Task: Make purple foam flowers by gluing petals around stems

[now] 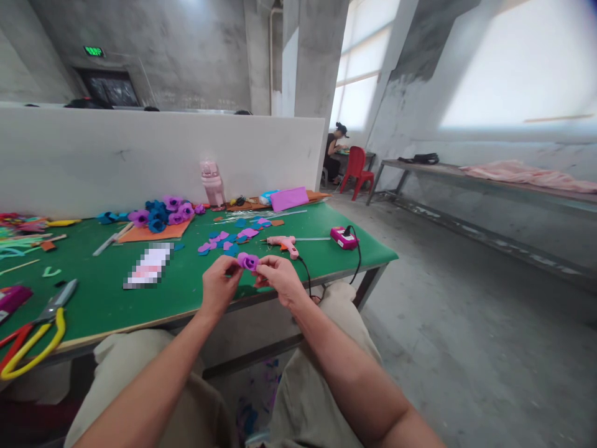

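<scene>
Between my two hands, just over the front edge of the green table [112, 309], is a purple craft flower [248, 261]. My left hand [221, 283] pinches its left side with closed fingers. On the other side, the fingertips of my right hand [282, 278] are closed on the flower too. Behind the hands lie loose purple and blue petals [222, 239]. A pink glue gun [283, 243] rests on its side beyond my right hand, with a clear glue stick at its back. Finished purple and blue flowers [158, 218] are heaped on an orange sheet [174, 230].
Scissors [44, 323] with red and yellow handles overhang the front edge at left. A magenta power box [344, 238] with a black cord stands near the right corner. A pink bottle [213, 183] stands against the white partition [158, 149]. Someone [333, 152] sits far back by a red chair [356, 171].
</scene>
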### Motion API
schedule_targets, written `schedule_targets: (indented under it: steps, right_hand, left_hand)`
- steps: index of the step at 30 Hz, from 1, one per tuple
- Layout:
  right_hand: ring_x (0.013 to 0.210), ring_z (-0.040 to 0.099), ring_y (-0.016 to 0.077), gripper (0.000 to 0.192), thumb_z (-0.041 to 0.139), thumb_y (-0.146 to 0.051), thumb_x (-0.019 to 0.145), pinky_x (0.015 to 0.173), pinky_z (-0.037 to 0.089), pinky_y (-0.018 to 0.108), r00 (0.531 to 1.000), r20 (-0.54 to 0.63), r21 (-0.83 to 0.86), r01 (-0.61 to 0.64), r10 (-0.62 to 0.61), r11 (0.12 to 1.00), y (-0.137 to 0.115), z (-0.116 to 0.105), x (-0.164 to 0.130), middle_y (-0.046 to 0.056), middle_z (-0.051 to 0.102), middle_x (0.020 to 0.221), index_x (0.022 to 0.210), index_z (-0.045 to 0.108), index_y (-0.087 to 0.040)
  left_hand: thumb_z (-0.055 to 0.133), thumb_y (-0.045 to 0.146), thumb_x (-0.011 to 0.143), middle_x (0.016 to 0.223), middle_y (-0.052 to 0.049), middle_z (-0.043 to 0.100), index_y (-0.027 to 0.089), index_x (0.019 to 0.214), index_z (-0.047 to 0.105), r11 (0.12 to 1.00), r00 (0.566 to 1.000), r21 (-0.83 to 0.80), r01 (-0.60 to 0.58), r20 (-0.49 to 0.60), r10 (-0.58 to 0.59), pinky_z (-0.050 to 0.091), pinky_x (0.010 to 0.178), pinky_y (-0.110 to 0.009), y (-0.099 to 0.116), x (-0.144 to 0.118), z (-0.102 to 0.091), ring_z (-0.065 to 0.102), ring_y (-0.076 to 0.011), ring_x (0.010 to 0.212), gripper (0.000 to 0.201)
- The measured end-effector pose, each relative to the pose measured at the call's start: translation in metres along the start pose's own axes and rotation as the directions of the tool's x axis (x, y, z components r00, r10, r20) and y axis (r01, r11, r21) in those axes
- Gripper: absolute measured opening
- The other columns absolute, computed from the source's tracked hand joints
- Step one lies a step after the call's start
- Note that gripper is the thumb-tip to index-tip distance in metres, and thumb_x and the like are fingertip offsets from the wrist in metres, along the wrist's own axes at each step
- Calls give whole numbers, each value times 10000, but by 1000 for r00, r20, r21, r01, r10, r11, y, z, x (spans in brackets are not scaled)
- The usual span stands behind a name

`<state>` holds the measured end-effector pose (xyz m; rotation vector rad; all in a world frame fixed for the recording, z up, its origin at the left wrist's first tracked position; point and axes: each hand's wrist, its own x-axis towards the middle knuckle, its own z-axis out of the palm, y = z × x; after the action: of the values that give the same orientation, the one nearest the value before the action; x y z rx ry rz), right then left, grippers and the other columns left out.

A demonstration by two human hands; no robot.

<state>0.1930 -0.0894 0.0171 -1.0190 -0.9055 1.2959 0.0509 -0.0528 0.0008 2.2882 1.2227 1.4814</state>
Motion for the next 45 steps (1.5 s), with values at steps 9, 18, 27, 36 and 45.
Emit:
schedule_targets:
  steps: [9, 18, 27, 36, 45]
  right_hand:
    - [482, 535, 71, 93, 646, -222, 578, 530, 456, 203, 992, 40, 46, 118, -120, 992, -3, 3, -3, -26, 622, 556, 621, 599, -155]
    - [464, 525, 69, 203, 676, -339, 609, 518, 439, 212, 994, 64, 14, 90, -91, 996, -7, -8, 1, -17, 634, 590, 670, 600, -161]
    - [479, 519, 63, 288, 727, -410, 591, 544, 429, 213, 990, 119, -25, 84, -80, 996, -9, -17, 3, -42, 584, 580, 659, 600, -161]
    - [474, 506, 68, 304, 741, -405, 573, 515, 405, 206, 994, 65, 0, 93, -92, 996, -5, -13, 2, -47, 565, 533, 656, 582, -160]
    - [455, 478, 69, 310, 757, -394, 534, 504, 453, 216, 1000, 22, 62, 14, -16, 998, -3, -12, 2, -62, 534, 492, 653, 570, -177]
  left_hand:
    - [641, 231, 663, 529, 31, 628, 171, 685, 639, 784, 913, -470, 405, 250, -322, 475, 525, -234, 4, 1, 7, 586, -124, 485, 64]
    - [700, 267, 640, 504, 20, 633, 146, 668, 656, 726, 872, -491, 482, 348, -344, 455, 529, -212, 4, 2, 4, 559, -105, 469, 132]
    - [683, 251, 626, 622, 9, 669, 173, 699, 668, 863, 949, -409, 296, 231, -216, 474, 573, -222, -6, 2, 7, 603, -134, 576, 108]
    - [655, 231, 661, 640, 6, 656, 177, 691, 665, 945, 982, -297, 138, 169, -90, 437, 572, -212, -6, 1, 7, 571, -124, 595, 63]
    - [631, 217, 704, 682, -6, 667, 179, 719, 666, 970, 993, -236, 65, 116, -38, 451, 590, -209, -4, 0, 6, 586, -121, 618, 54]
